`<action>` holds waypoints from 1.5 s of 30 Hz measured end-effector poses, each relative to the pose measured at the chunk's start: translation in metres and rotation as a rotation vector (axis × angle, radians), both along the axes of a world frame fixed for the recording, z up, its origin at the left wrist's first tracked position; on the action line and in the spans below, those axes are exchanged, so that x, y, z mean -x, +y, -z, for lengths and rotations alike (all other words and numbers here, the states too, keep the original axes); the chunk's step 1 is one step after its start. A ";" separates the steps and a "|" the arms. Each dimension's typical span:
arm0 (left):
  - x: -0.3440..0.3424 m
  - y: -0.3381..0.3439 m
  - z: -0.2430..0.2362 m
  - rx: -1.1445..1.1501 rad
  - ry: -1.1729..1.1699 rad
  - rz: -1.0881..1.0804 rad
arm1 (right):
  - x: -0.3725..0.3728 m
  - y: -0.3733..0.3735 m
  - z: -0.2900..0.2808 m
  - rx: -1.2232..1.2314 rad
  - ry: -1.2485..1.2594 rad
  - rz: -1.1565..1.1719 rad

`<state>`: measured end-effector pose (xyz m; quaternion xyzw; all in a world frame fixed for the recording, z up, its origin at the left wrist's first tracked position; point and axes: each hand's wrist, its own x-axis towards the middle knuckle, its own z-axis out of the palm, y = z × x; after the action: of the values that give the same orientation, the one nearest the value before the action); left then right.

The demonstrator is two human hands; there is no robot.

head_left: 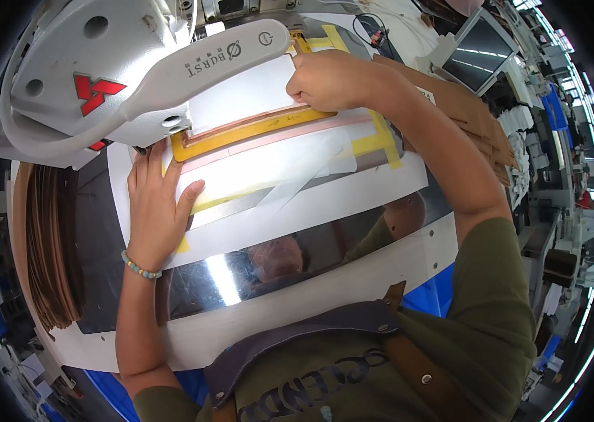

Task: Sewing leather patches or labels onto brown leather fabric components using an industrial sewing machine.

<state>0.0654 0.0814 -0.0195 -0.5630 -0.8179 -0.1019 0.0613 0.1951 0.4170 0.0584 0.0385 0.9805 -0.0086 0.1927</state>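
Observation:
A yellow-edged frame lies under a lit lamp, with a brown strip along its inner edge and a white panel inside. My left hand rests with its fingers stretched out at the frame's near left corner; the machine head partly covers the fingertips. At the frame's right side, my right hand is closed, fingers curled in; what they grip, if anything, is hidden. Beneath the frame is a white sheet with yellow tape and a translucent strip on it.
A grey sewing machine head and its long lamp overhang the far left. Brown pieces are stacked at left, and more brown sheets lie at right beside a tilted screen. A shiny metal plate borders the near table edge.

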 end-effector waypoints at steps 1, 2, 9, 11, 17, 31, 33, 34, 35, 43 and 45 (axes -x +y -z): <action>0.000 0.000 0.000 0.031 -0.015 -0.010 | 0.001 0.000 0.000 -0.013 -0.022 0.004; 0.000 0.000 0.001 0.030 -0.010 -0.012 | 0.002 0.001 -0.001 0.030 0.029 0.017; 0.001 0.001 0.000 0.002 -0.028 -0.013 | 0.026 0.005 -0.009 0.565 0.592 0.080; 0.001 0.001 0.001 0.012 -0.051 -0.007 | 0.035 -0.012 -0.001 0.783 0.487 0.135; 0.000 0.001 -0.001 -0.011 -0.076 -0.012 | 0.065 -0.082 0.014 1.057 0.142 0.226; 0.127 -0.111 -0.086 -0.368 0.287 -0.447 | -0.059 -0.028 0.040 1.023 0.763 0.308; 0.156 -0.141 -0.096 -0.333 0.380 -0.497 | -0.059 -0.020 0.050 1.052 0.814 0.372; 0.167 -0.154 -0.094 -0.222 0.410 -0.575 | -0.060 -0.018 0.053 1.056 0.830 0.373; 0.177 -0.165 -0.089 -0.107 0.438 -0.676 | -0.059 -0.016 0.055 1.097 0.843 0.351; 0.235 -0.218 -0.081 -0.670 -0.209 -1.007 | -0.058 -0.018 0.057 1.026 0.835 0.302; 0.229 -0.216 -0.102 -0.627 0.114 -0.990 | -0.058 -0.018 0.057 1.018 0.837 0.313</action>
<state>-0.1633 -0.1349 0.0830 -0.0735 -0.9096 -0.2679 0.3090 0.2528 0.3991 0.0018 0.0780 0.8290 -0.5115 -0.2126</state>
